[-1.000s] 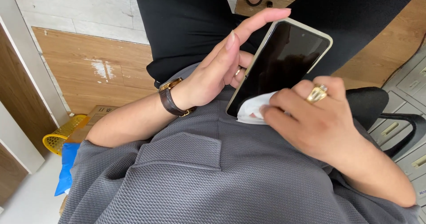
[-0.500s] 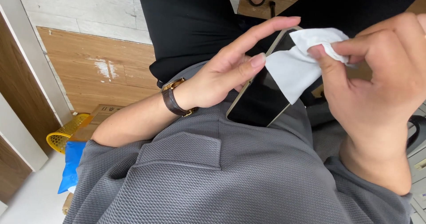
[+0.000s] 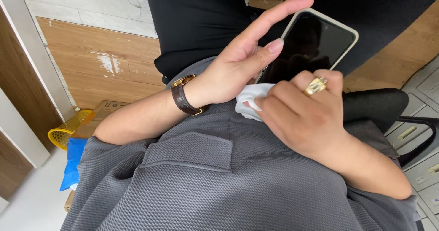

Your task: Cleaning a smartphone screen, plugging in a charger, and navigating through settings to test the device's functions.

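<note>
Here the left hand (image 3: 238,71) is cradling a smartphone (image 3: 315,43) with a dark, blank screen and a pale case, tilting it up toward the head camera. The thumb is lying along the phone's near left edge, the index finger is stretching out straight past the phone's top left corner, and the remaining fingers are disappearing behind the phone, so the hand is gripping the phone from the side and back. A brown leather wristwatch (image 3: 183,98) with a gold case is sitting on the left wrist.

The right hand (image 3: 302,114) is curling closed around a white cloth (image 3: 249,100), pinching it between the thumb and the bent fingers and pressing it against the lower end of the phone's screen. A gold ring (image 3: 316,85) is showing on 1 finger of that hand.

Both hands are working just above the person's lap, over a grey textured shirt (image 3: 192,185) and black trousers (image 3: 196,25). Beyond the lap, a wooden floor (image 3: 105,66) is showing, with a yellow mesh basket (image 3: 66,130) and a blue item (image 3: 73,167) lying at the left. Grey drawers (image 3: 423,135) are standing at the right edge, beside a black chair seat (image 3: 375,107).
</note>
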